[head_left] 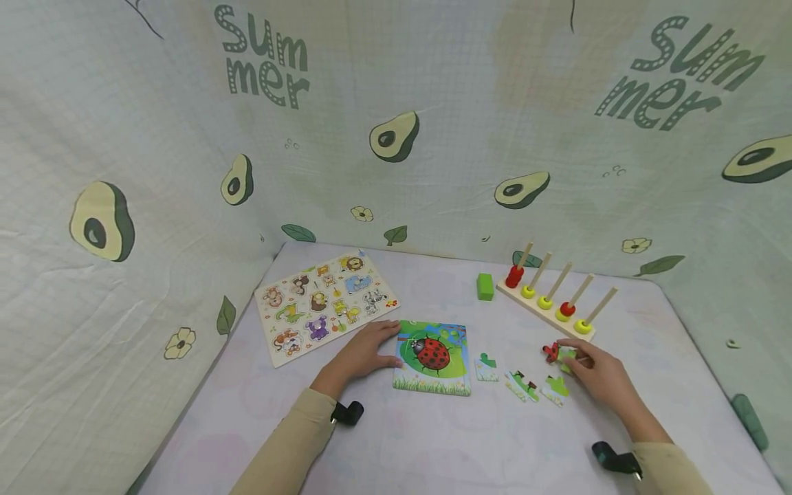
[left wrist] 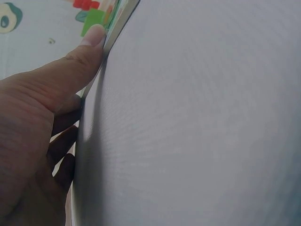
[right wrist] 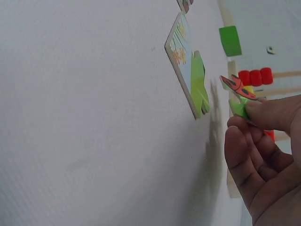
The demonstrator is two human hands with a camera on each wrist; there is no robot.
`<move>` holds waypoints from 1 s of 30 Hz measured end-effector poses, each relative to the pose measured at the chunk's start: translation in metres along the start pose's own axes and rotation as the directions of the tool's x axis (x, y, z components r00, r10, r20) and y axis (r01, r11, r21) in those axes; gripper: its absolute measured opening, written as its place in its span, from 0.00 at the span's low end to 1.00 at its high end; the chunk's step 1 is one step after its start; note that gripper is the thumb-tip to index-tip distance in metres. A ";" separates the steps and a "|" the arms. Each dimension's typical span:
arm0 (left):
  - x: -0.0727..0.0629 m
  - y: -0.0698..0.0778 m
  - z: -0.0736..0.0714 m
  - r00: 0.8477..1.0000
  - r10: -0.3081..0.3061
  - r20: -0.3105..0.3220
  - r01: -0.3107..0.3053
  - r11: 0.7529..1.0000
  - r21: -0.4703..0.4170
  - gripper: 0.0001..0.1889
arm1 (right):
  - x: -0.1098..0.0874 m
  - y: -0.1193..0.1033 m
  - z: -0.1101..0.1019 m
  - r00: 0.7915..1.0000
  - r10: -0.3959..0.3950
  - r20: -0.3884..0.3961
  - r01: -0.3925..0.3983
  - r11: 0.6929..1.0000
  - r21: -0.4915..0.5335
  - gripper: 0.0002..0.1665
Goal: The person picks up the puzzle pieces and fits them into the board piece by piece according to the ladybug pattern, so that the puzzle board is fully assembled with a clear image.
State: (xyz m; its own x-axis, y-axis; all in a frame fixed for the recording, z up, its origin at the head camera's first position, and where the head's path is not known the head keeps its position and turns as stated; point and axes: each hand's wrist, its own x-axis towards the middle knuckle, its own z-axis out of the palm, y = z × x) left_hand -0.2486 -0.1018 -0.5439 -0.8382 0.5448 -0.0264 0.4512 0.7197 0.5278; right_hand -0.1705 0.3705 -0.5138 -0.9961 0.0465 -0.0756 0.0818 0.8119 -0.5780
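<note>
A square ladybug puzzle board (head_left: 432, 357) lies flat on the table. Along its left edge rests my left hand (head_left: 368, 347), its thumb and fingers spread and touching the edge; the left wrist view shows the thumb (left wrist: 77, 66) nearly straight against the side. My right hand (head_left: 597, 371) pinches a green puzzle piece with a red-and-black part (right wrist: 237, 89) between thumb and fingers, a little above the table. Between the board and this hand lie loose puzzle pieces: one green and white (head_left: 487, 368), one with dark marks (head_left: 522, 386), one light green with flowers (head_left: 555, 390).
A wooden peg stacker (head_left: 544, 313) with red and yellow beads stands at the back right. Left of it is a green block (head_left: 485, 287). An animal peg puzzle board (head_left: 324, 302) lies at the back left. Patterned cloth walls (head_left: 396, 199) surround the table.
</note>
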 end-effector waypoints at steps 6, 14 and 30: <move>0.000 0.000 0.000 1.000 0.000 0.003 0.000 1.000 0.003 0.45 | 0.002 -0.006 0.004 0.999 -0.029 -0.038 0.030 0.999 0.043 0.20; 0.001 -0.001 0.001 1.000 0.002 0.002 -0.002 1.000 0.003 0.44 | 0.003 -0.021 0.011 0.999 -0.051 -0.012 0.052 0.996 0.078 0.21; 0.000 0.002 -0.001 1.000 0.002 0.002 -0.002 1.000 -0.003 0.44 | 0.012 -0.053 0.032 0.990 -0.137 0.037 0.130 0.980 0.151 0.19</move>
State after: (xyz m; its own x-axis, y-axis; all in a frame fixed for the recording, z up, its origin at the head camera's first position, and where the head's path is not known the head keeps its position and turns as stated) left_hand -0.2479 -0.1014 -0.5417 -0.8365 0.5473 -0.0268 0.4524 0.7173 0.5300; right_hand -0.1854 0.3096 -0.5105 -0.9959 -0.0863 -0.0254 -0.0440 0.7136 -0.6991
